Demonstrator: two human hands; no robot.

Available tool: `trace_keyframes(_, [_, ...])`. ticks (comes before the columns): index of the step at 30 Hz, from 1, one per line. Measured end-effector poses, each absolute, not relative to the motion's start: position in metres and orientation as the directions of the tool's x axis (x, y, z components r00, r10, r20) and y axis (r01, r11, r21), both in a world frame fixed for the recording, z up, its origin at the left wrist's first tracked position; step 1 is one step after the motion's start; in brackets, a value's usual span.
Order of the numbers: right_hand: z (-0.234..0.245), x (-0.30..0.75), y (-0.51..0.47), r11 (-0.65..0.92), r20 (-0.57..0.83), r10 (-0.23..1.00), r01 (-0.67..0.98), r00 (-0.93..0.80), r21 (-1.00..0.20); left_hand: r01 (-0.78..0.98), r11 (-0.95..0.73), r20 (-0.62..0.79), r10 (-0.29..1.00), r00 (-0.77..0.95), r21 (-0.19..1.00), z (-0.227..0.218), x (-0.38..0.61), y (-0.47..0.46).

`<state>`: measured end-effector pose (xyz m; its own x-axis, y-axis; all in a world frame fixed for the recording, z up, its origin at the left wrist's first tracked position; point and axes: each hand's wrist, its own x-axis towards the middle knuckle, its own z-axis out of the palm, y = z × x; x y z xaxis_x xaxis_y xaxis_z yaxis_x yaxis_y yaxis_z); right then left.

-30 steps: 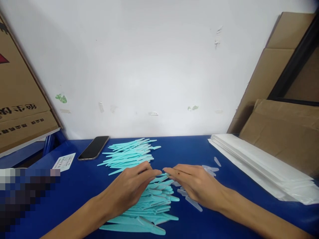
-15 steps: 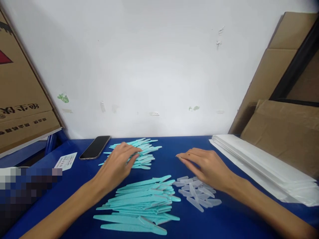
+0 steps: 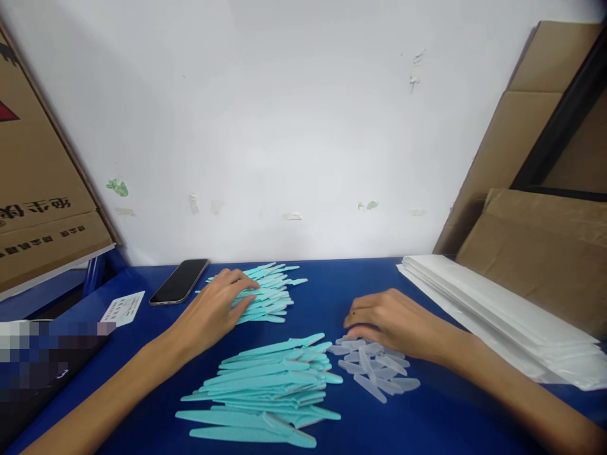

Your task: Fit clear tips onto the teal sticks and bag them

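Note:
My left hand lies on the far pile of teal plastic blades, its fingers spread and curved over the pieces. A second, nearer pile of teal blades sits in front of me, untouched. My right hand rests at the far edge of a small heap of clear plastic caps, with its fingers curled down onto them. What the curled fingers hold, if anything, is hidden.
A black phone and a white card lie at the back left of the blue table. A stack of white plastic bags lies at the right, with cardboard boxes behind it. Another cardboard box stands at the left.
Both hands left the near teal pile. The left went out to the far teal pile. The right moved right, then drew back and curled onto the clear caps.

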<state>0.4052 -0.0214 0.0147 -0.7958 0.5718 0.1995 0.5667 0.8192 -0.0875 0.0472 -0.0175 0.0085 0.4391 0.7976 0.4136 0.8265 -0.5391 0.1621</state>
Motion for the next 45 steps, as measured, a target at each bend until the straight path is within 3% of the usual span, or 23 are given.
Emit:
trace_keyframes(5, [0.011, 0.405, -0.021, 0.843, 0.186, 0.537, 0.521, -0.823, -0.129, 0.701, -0.583, 0.139, 0.8, 0.583, 0.411, 0.019, 0.066, -0.039])
trace_keyframes(9, [0.008, 0.401, -0.022, 0.841, 0.172, 0.54, 0.519, -0.824, -0.153, 0.694, -0.558, 0.053, 0.795, 0.605, 0.456, 0.018, 0.074, -0.047])
trace_keyframes(16, [0.01, 0.391, -0.027, 0.798, 0.152, 0.602, 0.585, -0.784, -0.142, 0.73, -0.534, 0.041, 0.818, 0.574, 0.426, 0.011, 0.079, -0.048])
trace_keyframes(33, [0.008, 0.392, -0.028, 0.778, 0.217, 0.625, 0.622, -0.75, -0.09, 0.746, -0.551, 0.184, 0.833, 0.522, 0.374, 0.01, 0.082, -0.045])
trace_keyframes(45, [0.005, 0.389, -0.029, 0.807, 0.335, 0.557, 0.591, -0.76, -0.003, 0.724, -0.56, 0.252, 0.828, 0.5, 0.402, 0.002, 0.081, -0.042])
